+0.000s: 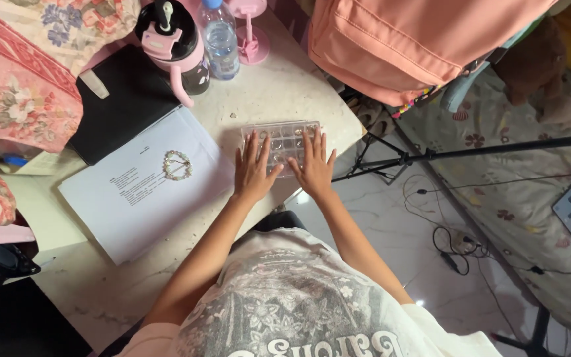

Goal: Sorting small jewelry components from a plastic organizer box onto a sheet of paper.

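A clear plastic compartment box with small beads in its cells lies on the pale desk. My left hand rests flat on its left part, fingers spread. My right hand lies flat on its right part, fingers spread too. Neither hand grips anything. A beaded bracelet in pale colours lies on a white printed sheet to the left of my hands.
A black folder lies under the sheet. A pink-and-black drinking bottle, a clear water bottle and a pink stand stand at the back. A pink backpack hangs at the right. Black tripod legs and cables cross the floor.
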